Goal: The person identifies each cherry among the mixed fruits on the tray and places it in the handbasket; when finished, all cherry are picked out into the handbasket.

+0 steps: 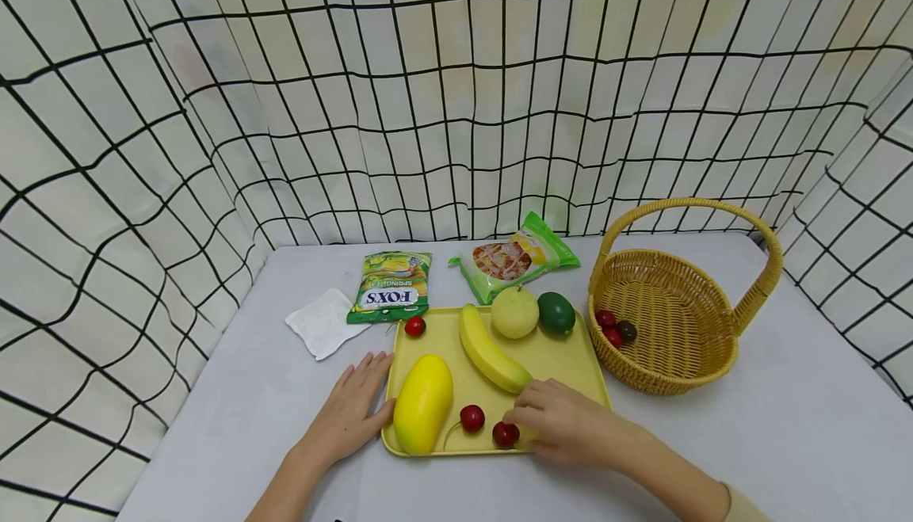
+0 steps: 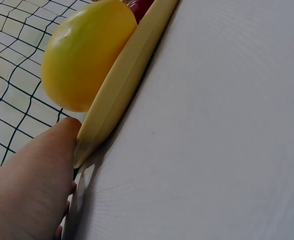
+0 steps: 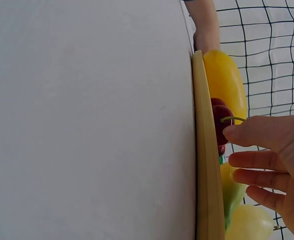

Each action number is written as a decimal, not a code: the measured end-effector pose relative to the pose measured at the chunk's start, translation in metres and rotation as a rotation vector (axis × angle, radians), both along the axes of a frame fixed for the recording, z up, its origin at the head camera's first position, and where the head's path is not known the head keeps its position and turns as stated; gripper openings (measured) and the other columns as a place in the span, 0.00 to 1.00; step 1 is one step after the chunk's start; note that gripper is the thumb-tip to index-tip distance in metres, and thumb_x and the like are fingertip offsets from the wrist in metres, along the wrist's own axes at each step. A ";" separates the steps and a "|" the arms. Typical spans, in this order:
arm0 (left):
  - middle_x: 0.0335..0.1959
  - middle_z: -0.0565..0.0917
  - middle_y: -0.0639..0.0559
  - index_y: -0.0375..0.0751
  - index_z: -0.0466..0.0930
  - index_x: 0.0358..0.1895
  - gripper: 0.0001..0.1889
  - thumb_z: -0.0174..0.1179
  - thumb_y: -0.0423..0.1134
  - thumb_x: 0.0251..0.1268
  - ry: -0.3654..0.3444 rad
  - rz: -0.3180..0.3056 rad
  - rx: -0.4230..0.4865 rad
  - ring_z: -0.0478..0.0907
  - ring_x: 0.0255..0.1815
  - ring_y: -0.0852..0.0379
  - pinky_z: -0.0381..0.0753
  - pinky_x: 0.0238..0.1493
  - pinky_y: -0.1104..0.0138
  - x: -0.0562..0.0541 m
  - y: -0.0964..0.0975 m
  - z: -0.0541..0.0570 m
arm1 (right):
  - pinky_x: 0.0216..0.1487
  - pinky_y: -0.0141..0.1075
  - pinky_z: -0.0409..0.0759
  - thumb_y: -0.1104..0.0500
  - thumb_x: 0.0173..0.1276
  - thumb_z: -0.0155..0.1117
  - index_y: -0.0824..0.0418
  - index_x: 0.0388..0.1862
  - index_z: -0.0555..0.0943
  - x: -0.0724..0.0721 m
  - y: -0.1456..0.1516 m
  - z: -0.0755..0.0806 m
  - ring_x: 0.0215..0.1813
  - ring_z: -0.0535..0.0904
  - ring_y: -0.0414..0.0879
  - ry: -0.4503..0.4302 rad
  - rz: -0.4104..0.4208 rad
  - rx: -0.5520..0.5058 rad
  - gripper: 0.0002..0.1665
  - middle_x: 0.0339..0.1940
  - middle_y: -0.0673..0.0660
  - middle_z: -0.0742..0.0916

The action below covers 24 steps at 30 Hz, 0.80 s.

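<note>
Worktop (image 1: pixel 235 427): covered in pale, matte material; steady support is expected.
Wicker basket (image 1: pixel 663 383): woven from golden strands, probably light; best lifted by its arched handle. Small dark-red fruits (image 1: pixel 605 318) are held against its left inner wall.
Tray (image 1: pixel 571 363): smooth, yellow, low-rimmed, judged stiff plastic.
Left hand (image 1: pixel 357 407): laid beside the tray with fingers extended, its thumb touched to the rim.
Right hand (image 1: pixel 563 427): arched over the tray's near edge, the cherry touched by one digit and the other fingers loosely bent; whether it is pinched cannot be told.
Mango (image 1: pixel 422 403): glossy, plump and oval; a broad grasp would be needed.
Banana (image 1: pixel 492 356): slim, curved and smooth; best taken at mid-length.
Cherry (image 1: pixel 505 436): placed on the tray near its front edge, round, dark red and shiny. It is judged very light, firm if artificial, and prone to roll or slip if squeezed off-centre. It should be pinched across its widest part; the thin stem, seen from the right wrist, would be a weaker hold.
</note>
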<state>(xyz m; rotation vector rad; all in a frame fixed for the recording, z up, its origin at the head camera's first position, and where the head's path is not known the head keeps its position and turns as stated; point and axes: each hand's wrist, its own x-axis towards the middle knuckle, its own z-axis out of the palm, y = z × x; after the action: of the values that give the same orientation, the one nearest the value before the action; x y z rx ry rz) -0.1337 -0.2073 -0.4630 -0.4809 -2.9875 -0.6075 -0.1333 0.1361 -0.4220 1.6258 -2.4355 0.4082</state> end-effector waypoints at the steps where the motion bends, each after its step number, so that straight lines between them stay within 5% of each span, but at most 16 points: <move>1: 0.69 0.60 0.45 0.43 0.55 0.70 0.34 0.53 0.49 0.62 0.003 0.000 0.000 0.50 0.70 0.45 0.45 0.68 0.49 0.000 0.000 0.000 | 0.45 0.32 0.74 0.56 0.51 0.71 0.52 0.46 0.78 0.000 -0.001 -0.001 0.44 0.73 0.39 -0.002 0.005 0.000 0.21 0.39 0.46 0.79; 24: 0.69 0.60 0.45 0.43 0.55 0.70 0.34 0.54 0.49 0.62 0.008 -0.004 -0.003 0.51 0.70 0.45 0.46 0.68 0.48 0.000 0.000 0.000 | 0.45 0.28 0.72 0.57 0.54 0.69 0.50 0.45 0.77 0.003 -0.015 -0.004 0.40 0.72 0.36 -0.044 0.047 0.008 0.18 0.37 0.43 0.78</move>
<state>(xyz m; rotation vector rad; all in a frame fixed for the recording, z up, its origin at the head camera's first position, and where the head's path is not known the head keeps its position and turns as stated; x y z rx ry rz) -0.1335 -0.2074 -0.4630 -0.4890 -2.9813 -0.6001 -0.1308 0.1207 -0.4263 1.6983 -2.4371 0.4473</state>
